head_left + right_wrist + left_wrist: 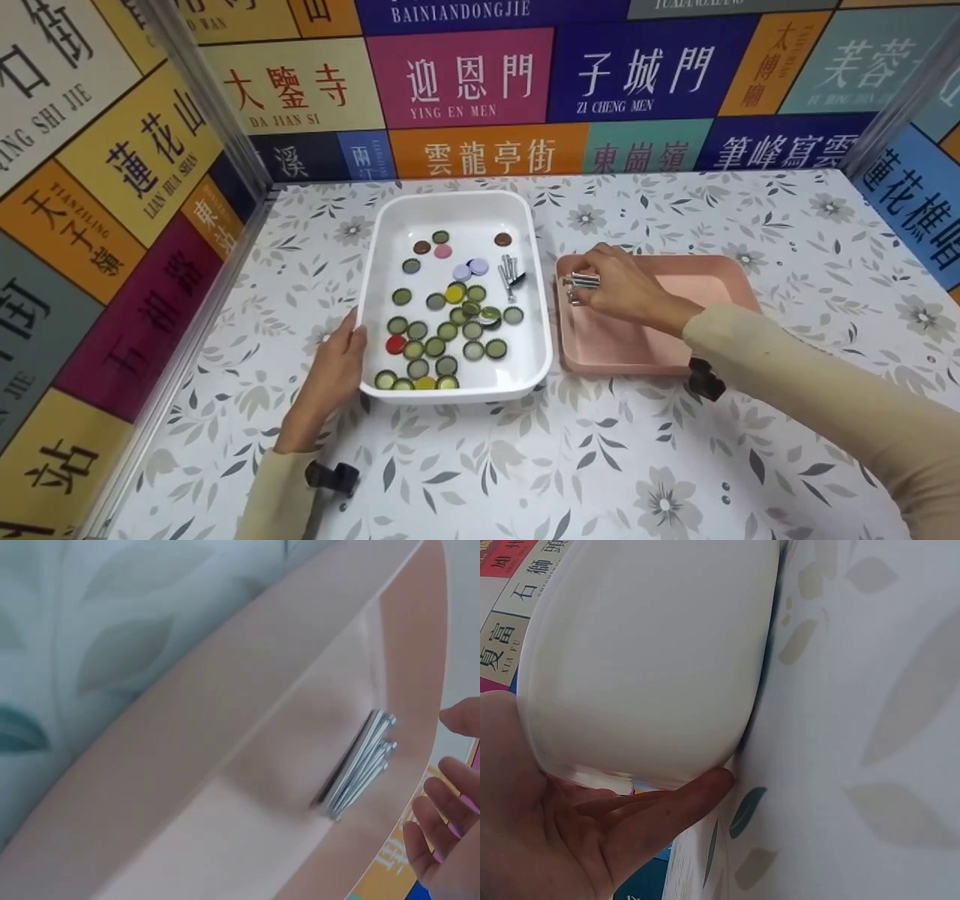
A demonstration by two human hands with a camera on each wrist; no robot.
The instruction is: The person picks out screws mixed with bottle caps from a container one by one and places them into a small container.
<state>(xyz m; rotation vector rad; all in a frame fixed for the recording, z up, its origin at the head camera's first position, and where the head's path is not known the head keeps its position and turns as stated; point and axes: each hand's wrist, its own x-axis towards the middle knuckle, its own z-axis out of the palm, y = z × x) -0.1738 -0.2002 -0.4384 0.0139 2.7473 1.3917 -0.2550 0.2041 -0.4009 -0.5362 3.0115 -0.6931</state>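
Observation:
My left hand [341, 367] holds the left side of a white tray [545, 352] by its rim; the left wrist view shows my fingers against the outer wall of the white tray [652, 652]. Bottle caps [448, 331], mostly green, lie scattered in it, beside a few silver screws [508, 274] at the right. Over the left part of a pink tray [675, 352] is my right hand [619, 289]. In the right wrist view its fingers are apart and hold nothing, and a bundle of silver screws [356, 765] lies on the pink tray's floor.
Both trays stand side by side on a table [480, 465] with a leaf-patterned cover. Panels of coloured signs [465, 79] with Chinese characters enclose the back and sides. Dark wrist cameras [334, 476] sit on both wrists.

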